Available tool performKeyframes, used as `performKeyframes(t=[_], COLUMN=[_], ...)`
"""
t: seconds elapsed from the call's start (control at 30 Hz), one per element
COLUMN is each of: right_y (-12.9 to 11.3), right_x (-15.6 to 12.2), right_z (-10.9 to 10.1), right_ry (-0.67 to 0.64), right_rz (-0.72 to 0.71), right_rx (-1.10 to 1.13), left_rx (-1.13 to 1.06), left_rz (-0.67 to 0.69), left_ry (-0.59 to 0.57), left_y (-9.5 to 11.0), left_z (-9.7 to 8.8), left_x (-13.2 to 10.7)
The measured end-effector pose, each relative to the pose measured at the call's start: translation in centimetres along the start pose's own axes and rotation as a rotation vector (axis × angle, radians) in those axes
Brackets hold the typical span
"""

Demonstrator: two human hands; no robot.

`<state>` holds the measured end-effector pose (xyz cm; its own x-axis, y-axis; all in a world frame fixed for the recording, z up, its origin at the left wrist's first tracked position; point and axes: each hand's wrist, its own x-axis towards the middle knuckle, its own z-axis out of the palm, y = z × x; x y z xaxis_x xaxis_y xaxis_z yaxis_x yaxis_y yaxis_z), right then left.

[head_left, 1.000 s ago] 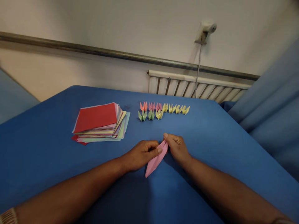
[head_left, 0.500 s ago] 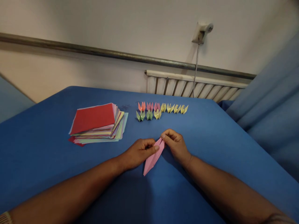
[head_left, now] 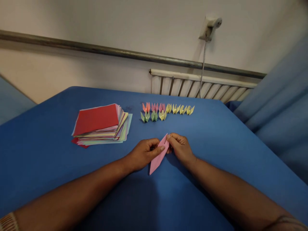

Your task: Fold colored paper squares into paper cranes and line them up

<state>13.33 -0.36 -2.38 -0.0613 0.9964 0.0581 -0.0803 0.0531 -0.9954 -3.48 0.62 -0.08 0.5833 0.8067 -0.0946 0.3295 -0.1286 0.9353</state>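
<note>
A folded pink origami paper (head_left: 158,160), long and diamond-shaped, is held tilted above the blue table between both hands. My left hand (head_left: 144,154) grips its left edge near the middle, thumb on top and fingers behind. With thumb and fingertips, my right hand (head_left: 181,147) pinches it near the upper point, where a slit runs down between two flaps. Beyond the hands stand two rows of small folded paper figures: a yellow one (head_left: 162,115), a green one (head_left: 145,117) and an orange one (head_left: 146,107) among them, with several more.
A thick stack of coloured paper (head_left: 98,120), red on top, lies at the left of the blue table (head_left: 204,128). Behind are a metal rail (head_left: 120,53), a white slatted rail (head_left: 183,76) and a wall socket with a cord (head_left: 207,30). A blue curtain (head_left: 281,96) hangs on the right.
The pink paper has turned slightly, and its upper point now shows above my right fingertips. My right fingers have shifted to its right edge. The camera view has tilted a little.
</note>
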Motion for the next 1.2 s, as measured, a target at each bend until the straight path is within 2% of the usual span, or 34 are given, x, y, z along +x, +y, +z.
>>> performKeyframes(t=[0.1,0.2,0.3,0.4,0.63,0.97,1.2], right_y=[0.2,0.5,0.7,0.7,0.3,1.2,1.4], right_x=[0.2,0.1,-0.4,-0.6,-0.2,-0.2,-0.1], right_z=[-0.2,0.3,1.0,1.2,0.4,0.5,0.3], right_ry=[0.022,-0.066,-0.149,-0.157,-0.083,-0.052,-0.072], right_rz=[0.059,0.112,0.081,0.043,-0.031,-0.031,-0.06], right_rx=[0.099,0.137,0.089,0.099,0.067,-0.04,-0.07], left_rx=[0.025,0.057,0.05,-0.004,-0.158,-0.273,-0.273], left_rz=[-0.005,0.003,0.008,0.018,0.027,0.003,0.002], left_ry=[0.053,0.18,0.265,0.269,0.242,0.353,0.301], left_y=[-0.3,-0.5,-0.6,-0.4,0.0,-0.6,-0.5], left_z=[0.1,0.0,-0.1,-0.2,-0.2,0.1,0.2], left_x=[0.1,0.3,0.4,0.3,0.4,0.6,0.5])
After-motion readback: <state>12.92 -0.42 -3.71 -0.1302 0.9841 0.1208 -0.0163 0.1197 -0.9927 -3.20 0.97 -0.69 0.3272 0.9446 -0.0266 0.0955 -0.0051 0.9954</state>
